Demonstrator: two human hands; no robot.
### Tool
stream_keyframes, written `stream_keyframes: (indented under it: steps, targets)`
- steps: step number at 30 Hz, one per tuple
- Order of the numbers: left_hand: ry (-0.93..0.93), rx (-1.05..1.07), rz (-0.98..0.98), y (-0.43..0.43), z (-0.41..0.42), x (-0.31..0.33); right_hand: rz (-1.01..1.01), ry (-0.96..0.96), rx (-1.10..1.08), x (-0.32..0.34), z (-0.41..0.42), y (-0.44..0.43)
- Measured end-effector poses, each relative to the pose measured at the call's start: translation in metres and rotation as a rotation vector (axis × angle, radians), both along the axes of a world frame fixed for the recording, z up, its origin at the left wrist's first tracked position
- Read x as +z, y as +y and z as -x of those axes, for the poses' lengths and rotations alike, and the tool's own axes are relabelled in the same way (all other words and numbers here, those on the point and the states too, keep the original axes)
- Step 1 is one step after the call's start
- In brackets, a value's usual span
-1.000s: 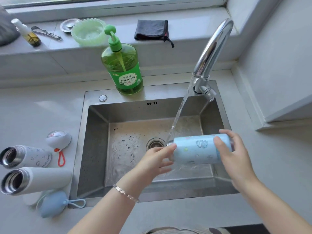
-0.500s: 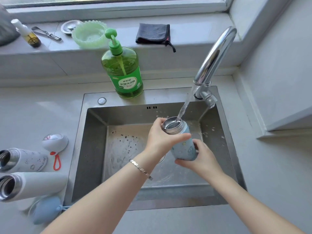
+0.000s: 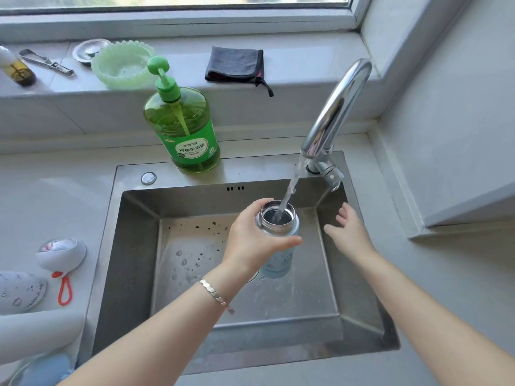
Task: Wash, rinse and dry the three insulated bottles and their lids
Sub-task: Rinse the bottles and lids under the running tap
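Head view: A person stood at a stainless steel sink set in a grey bench below a window.
Left hand: The left hand, with a silver bracelet at the wrist, gripped the pale blue insulated bottle just under its steel neck, fingers and thumb wrapped round it.
Blue bottle: It stood upright and lidless over the middle of the sink, above the drain. Whether its base touched the basin floor could not be told.
Water: A stream from the curved chrome tap ran straight into the bottle's open mouth.
Right hand: The right hand hovered to the right of the bottle, apart from it, fingers straight and spread, holding nothing.
Other bottles: A patterned white insulated bottle and a plain white insulated bottle lay on the bench left of the sink, both cut off by the frame edge.
Lids: A white domed lid with a red loop sat beside the patterned bottle. A pale blue lid lay at the bottom-left corner, partly out of frame.
Sink rim: A green pump bottle of dish soap stood on the back rim.
Windowsill: A folded dark grey cloth and a pale green scalloped bowl rested there.
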State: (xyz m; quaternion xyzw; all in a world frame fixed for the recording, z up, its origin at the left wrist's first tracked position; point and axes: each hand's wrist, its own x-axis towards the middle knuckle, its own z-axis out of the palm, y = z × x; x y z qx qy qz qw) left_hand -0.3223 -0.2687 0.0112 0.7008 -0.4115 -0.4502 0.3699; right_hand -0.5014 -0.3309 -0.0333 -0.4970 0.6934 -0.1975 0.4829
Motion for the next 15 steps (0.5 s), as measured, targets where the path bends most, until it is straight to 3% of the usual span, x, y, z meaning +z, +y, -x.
stream_keyframes:
  steps: [4, 10, 15]
  targets:
    - [-0.021, -0.046, 0.012, -0.002, -0.001, 0.001, -0.008, -0.193, -0.125, 0.007, -0.006, -0.028]
    - [-0.080, -0.065, 0.042, -0.001, -0.004, -0.005, 0.032, -0.330, -0.277, 0.000, -0.023, -0.038]
    - [-0.102, -0.055, 0.048, 0.001, -0.009, -0.005, 0.057, -0.319, -0.385, 0.003, -0.040, -0.043]
